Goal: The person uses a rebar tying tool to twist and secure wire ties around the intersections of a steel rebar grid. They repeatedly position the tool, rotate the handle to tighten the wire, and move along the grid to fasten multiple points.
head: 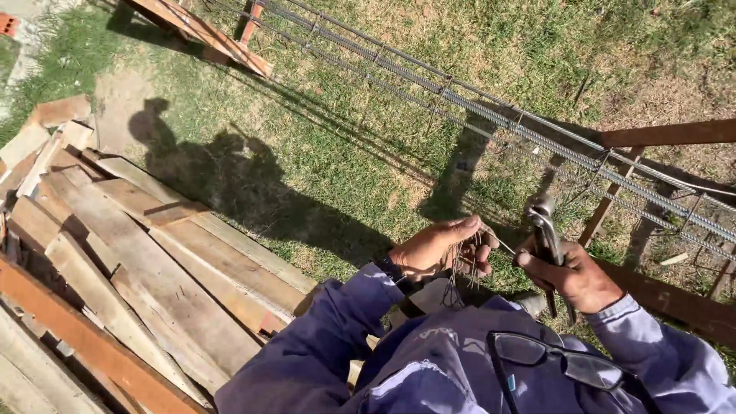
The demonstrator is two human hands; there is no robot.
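The left hand (441, 249) is curled around a small bundle of thin tie wires (460, 264), its grip closed on them so that the loose ends hang down below the fingers, just above the person's lap. One wire strand (502, 244) sticks out to the side from this hand toward the other hand. The right hand (575, 276) has its grip wrapped shut around the handles of a pair of metal pincers (546, 230), whose head points upward and whose handles run down below the palm. The two hands are near each other but not touching, held in front of the person's blue work jacket (429, 360), where a pair of dark glasses (560, 360) hangs at the chest. Just beyond the hands, a long rebar cage (491, 107) lies across rusty-brown trestles (667, 134) above the grass (330, 153). To the person's left, well apart from the hands, a heap of weathered wooden planks (138, 268) lies on the ground, with the person's shadow falling across the grass beside it.
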